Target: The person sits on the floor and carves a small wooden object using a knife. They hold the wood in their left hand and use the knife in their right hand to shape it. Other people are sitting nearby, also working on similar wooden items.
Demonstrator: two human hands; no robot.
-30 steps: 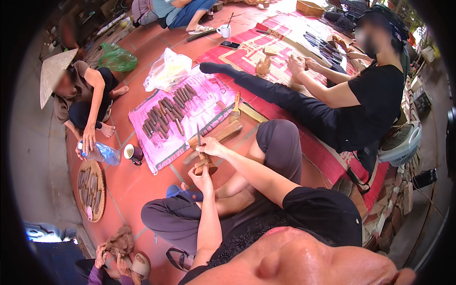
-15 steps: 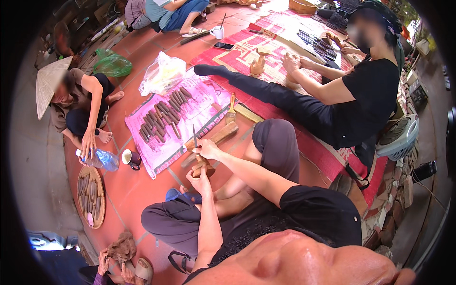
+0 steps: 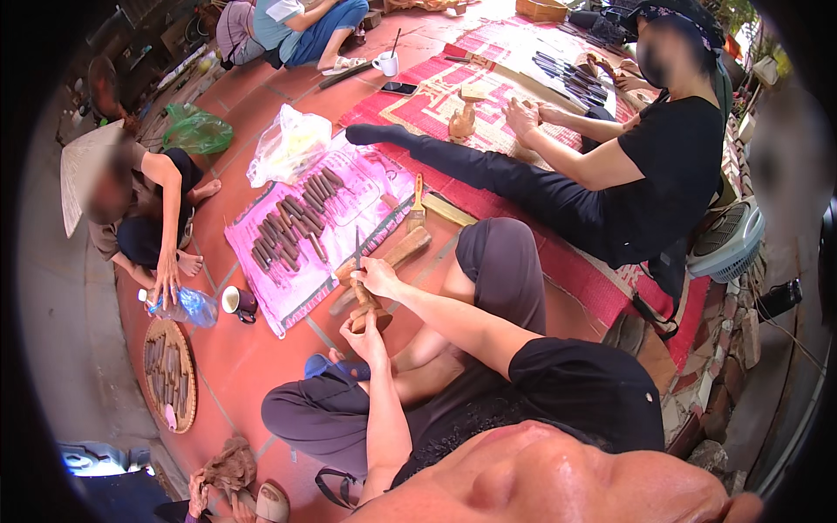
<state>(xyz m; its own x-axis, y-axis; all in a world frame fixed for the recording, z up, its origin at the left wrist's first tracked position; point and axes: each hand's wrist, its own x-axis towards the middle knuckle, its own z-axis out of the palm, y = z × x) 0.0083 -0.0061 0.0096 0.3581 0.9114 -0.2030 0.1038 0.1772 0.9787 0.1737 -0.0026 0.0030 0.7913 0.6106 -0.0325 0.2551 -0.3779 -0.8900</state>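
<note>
Seated on a red-tiled floor, a person in black holds a turned wooden piece in front of the body, the left hand with its grip wrapped around the lower end. The right hand has a narrow grip on a thin dark tool, its tip pointing away. Just beyond, a pink sheet bears rows of dark sticks. At left, a co-worker in a conical hat touches a plastic bottle near a woven tray.
</note>
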